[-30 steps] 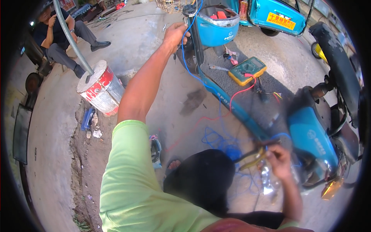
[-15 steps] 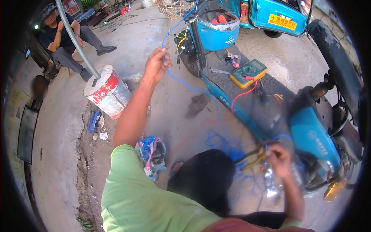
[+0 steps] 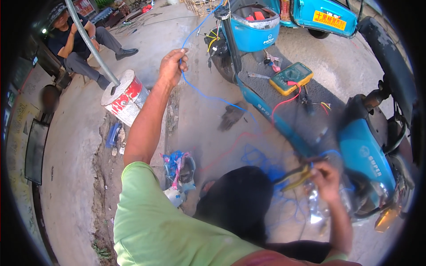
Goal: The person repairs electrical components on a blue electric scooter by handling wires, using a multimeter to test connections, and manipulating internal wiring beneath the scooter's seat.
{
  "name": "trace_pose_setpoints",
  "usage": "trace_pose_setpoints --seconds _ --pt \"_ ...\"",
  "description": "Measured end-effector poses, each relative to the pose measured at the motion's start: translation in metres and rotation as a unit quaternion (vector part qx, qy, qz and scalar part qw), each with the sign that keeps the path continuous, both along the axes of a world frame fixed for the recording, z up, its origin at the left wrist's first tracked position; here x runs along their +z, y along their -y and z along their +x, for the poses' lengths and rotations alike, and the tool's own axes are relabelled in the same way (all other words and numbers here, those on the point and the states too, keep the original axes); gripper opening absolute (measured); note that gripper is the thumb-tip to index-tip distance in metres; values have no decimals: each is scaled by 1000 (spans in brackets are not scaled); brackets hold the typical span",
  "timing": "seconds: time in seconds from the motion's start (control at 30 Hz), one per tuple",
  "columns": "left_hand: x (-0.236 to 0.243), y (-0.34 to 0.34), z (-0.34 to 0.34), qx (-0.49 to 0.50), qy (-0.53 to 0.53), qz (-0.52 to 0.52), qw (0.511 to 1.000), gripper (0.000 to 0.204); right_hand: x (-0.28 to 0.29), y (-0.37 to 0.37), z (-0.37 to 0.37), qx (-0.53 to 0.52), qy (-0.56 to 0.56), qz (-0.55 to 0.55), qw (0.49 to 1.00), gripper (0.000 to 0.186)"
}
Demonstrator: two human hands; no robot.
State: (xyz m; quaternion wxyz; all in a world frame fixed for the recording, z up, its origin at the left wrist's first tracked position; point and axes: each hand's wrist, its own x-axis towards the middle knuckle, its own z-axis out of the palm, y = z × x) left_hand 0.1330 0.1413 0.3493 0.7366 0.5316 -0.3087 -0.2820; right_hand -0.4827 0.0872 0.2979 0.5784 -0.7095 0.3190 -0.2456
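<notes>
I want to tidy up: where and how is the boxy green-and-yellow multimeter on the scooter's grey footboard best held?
Likely from above, across the screen end of the multimeter: it lies face up, and that end sits clear of the thin red lead crossing its near edge.

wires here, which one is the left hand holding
The blue wire, pinched in the left hand and running up toward the steering column; the red test lead instead runs to the multimeter.
</notes>
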Motion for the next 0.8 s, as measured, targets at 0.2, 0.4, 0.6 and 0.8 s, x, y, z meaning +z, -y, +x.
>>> trace_pose_setpoints --seconds 0.2,0.4,0.6,0.8 --pt "21 -25 26 52 17 3 998 18 6 -2 7 3 7 -19 1000 9" --pt "16 -26 23 -21 40 83 996 27 5 2 9 11 13 -11 1000 7" --pt "-12 17 5 -109 21 154 982 66 -1 1 1 -5 -99 -18 995 5" --pt "19 100 -8 -150 40 86 984 79 -1 -7 -1 -14 -55 54 997 6"
